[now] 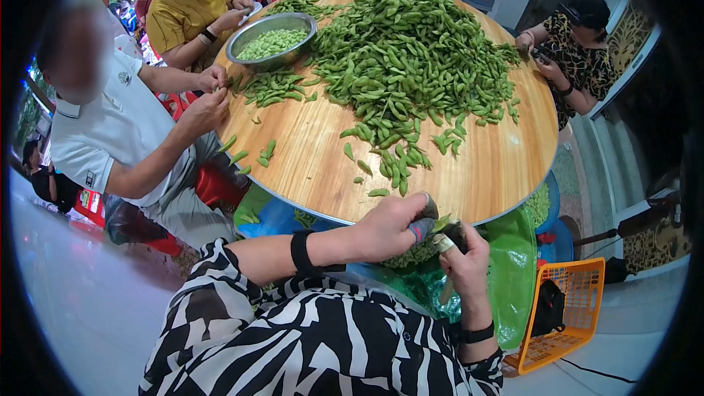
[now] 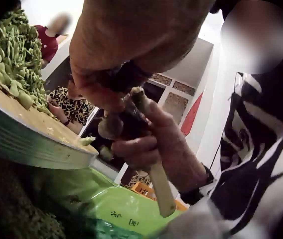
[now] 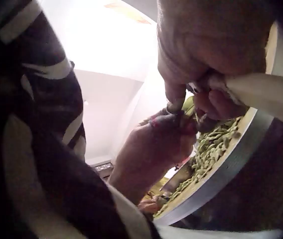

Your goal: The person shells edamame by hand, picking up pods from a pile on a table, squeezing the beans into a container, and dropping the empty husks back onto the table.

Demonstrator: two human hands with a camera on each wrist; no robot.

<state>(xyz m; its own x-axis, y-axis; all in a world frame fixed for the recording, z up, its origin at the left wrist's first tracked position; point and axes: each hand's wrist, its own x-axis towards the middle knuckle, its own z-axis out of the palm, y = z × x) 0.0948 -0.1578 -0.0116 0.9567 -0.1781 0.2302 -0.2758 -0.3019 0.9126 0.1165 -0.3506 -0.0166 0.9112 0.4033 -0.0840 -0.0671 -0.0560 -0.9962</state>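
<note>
In front of the table's near edge my two hands meet. My left hand [image 1: 389,229], a dark cover on its thumb tip, pinches a green soybean pod [image 3: 188,105]. My right hand [image 1: 469,264] has its fingers curled round a tool with a pale, flat handle [image 2: 161,191], which sticks out below the fist. Its working end is hidden among the fingers, close against the pod. A pale wrap [image 1: 444,243] covers the right thumb. Beyond the hands, a large heap of soybean pods [image 1: 418,51] lies on the round wooden table [image 1: 308,169].
A steel bowl [image 1: 312,35] of shelled beans stands at the table's far left. Below the near edge are green plastic sheeting [image 1: 511,271] and more shelled beans [image 1: 411,255]. An orange crate [image 1: 587,301] stands at right. Other people sit around the table, one close at left [image 1: 121,125].
</note>
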